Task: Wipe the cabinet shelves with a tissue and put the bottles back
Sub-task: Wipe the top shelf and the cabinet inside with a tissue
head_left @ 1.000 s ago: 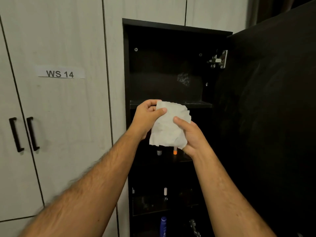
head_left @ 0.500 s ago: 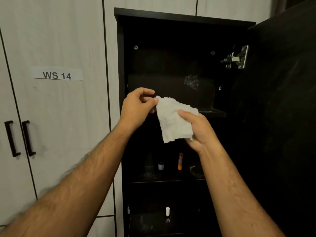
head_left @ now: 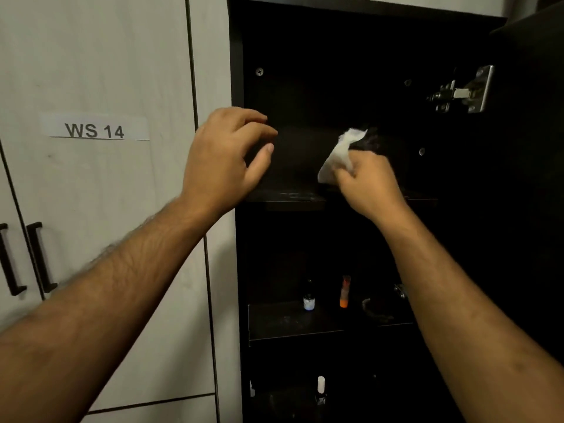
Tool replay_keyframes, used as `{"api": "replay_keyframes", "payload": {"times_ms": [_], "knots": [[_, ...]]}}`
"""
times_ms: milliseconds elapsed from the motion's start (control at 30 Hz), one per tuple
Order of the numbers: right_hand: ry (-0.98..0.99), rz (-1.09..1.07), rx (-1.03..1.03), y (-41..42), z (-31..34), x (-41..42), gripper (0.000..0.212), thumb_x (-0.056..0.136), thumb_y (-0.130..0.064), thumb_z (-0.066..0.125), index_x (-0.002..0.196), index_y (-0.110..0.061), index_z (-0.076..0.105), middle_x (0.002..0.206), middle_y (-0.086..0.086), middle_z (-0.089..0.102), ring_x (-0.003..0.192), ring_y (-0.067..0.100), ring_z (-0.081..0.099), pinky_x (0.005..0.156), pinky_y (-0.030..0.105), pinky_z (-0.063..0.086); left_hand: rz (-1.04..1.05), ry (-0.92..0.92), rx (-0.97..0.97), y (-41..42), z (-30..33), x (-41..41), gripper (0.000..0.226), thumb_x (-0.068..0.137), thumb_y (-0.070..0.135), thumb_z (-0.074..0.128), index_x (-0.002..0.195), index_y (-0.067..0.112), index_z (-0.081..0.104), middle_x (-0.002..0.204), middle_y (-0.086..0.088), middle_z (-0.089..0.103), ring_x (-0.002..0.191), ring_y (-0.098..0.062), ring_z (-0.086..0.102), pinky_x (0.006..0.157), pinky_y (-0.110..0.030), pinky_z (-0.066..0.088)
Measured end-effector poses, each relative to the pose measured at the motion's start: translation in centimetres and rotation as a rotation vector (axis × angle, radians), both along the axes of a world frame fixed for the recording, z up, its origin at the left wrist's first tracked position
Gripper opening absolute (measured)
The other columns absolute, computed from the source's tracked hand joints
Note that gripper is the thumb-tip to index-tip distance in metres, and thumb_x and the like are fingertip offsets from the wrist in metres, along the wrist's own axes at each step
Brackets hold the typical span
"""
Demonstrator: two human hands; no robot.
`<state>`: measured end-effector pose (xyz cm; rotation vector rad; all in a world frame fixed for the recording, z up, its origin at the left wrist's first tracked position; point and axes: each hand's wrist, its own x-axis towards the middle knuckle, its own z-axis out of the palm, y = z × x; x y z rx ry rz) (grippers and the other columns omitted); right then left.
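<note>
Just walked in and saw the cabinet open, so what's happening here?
A person is cleaning the dark cabinet. The right hand grips a white tissue at the top shelf, which holds no bottles. The left hand hovers empty beside it, fingers loosely curled. A small dark bottle and an orange tube stand on the shelf below.

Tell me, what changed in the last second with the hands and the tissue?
The left hand let go of the tissue and now hovers open beside the cabinet's left edge. The right hand carried the tissue up into the top shelf. The small bottles on the lower shelves stayed put.
</note>
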<state>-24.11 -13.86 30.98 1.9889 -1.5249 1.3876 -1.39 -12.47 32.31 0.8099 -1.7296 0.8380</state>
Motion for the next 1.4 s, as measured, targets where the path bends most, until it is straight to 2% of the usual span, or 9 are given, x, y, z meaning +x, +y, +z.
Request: {"api": "replay_keyframes", "payload": {"times_ms": [167,367,433,533,667,933,1100,1333,1400], "knots": [[0.217,0.185,0.43,-0.1,-1.1,2.0,0.025,0.099,-0.03,0.05,0.08,-0.014,0.056,0.071,-0.006,0.054,0.062,0.006,0.05,0.056,0.022,0.035,0.017,0.03,0.042,-2.6,-1.6,1.9,0.048,0.092,0.036,0.058,0.137,0.018,0.052,0.15,-0.01,0.04,0.139,-0.026,0.034,0.112,-0.043,0.03],[0.323,0.188,0.589,0.1,-0.4,3.7,0.049,0.094,-0.065,0.03,0.079,-0.026,0.055,0.085,-0.007,0.058,0.078,0.006,0.055,0.069,0.024,0.038,-0.048,0.059,0.084,-4.7,-2.8,2.2,0.065,0.096,0.035,0.052,0.152,0.014,0.027,0.162,-0.01,0.014,0.149,-0.02,0.015,0.116,-0.034,0.022],[0.356,0.208,0.628,-0.2,-0.3,4.7,0.063,0.092,-0.07,0.021,0.106,-0.026,0.063,0.112,-0.008,0.062,0.108,0.011,0.057,0.09,0.029,0.041,-0.089,0.061,0.08,-5.4,-2.9,2.2,0.065,0.098,0.034,0.048,0.153,0.011,0.023,0.162,-0.012,0.011,0.15,-0.021,0.012,0.118,-0.033,0.02],[0.379,0.266,0.648,-0.4,-0.3,5.6,0.067,0.095,-0.066,0.01,0.146,-0.034,0.038,0.155,-0.008,0.035,0.145,0.011,0.024,0.118,0.037,0.019,-0.08,0.014,0.07,-6.4,-3.2,2.5,0.066,0.1,0.036,0.042,0.154,0.008,0.018,0.162,-0.016,0.008,0.151,-0.026,0.006,0.121,-0.04,0.017],[0.305,0.284,0.669,0.1,-0.4,4.3,0.069,0.094,-0.064,0.009,0.149,-0.03,0.034,0.157,-0.006,0.03,0.143,0.007,0.023,0.107,0.024,0.016,-0.013,-0.047,0.089,-7.0,-3.6,2.8,0.073,0.099,0.045,0.04,0.155,0.009,0.008,0.162,-0.017,-0.001,0.15,-0.03,-0.006,0.121,-0.051,0.005],[0.311,0.21,0.723,-1.2,0.4,6.6,0.056,0.101,-0.057,0.016,0.149,-0.034,0.032,0.158,-0.006,0.029,0.145,0.012,0.023,0.11,0.029,0.018,0.052,-0.186,0.047,-7.5,-2.9,4.4,0.068,0.101,0.052,0.02,0.154,0.012,0.004,0.161,-0.021,0.0,0.148,-0.037,-0.005,0.119,-0.057,0.003],[0.131,0.368,0.808,-0.7,-0.1,4.7,0.048,0.095,-0.063,0.029,0.137,-0.048,0.047,0.147,-0.021,0.04,0.123,0.0,0.043,0.094,0.023,0.03,0.056,-0.236,0.042,-7.8,-2.7,5.4,0.065,0.101,0.051,0.015,0.154,0.016,0.0,0.162,-0.014,-0.004,0.149,-0.029,-0.011,0.12,-0.054,0.002],[0.31,0.265,0.763,-1.2,0.7,8.8,0.051,0.102,-0.053,0.021,0.144,-0.034,0.043,0.152,-0.003,0.04,0.138,0.017,0.036,0.103,0.031,0.027,0.015,-0.213,0.028,-7.9,-2.9,5.8,0.063,0.102,0.043,0.022,0.154,0.011,0.006,0.162,-0.015,0.004,0.149,-0.029,-0.005,0.12,-0.053,0.005],[0.353,0.316,0.733,-1.0,0.4,9.4,0.041,0.103,-0.045,0.021,0.118,-0.039,0.059,0.128,-0.015,0.057,0.119,0.0,0.047,0.1,0.03,0.029,-0.004,-0.194,0.023,-7.9,-2.9,5.6,0.062,0.102,0.04,0.024,0.154,0.011,0.008,0.162,-0.017,0.006,0.149,-0.031,-0.002,0.12,-0.054,0.007]]}}
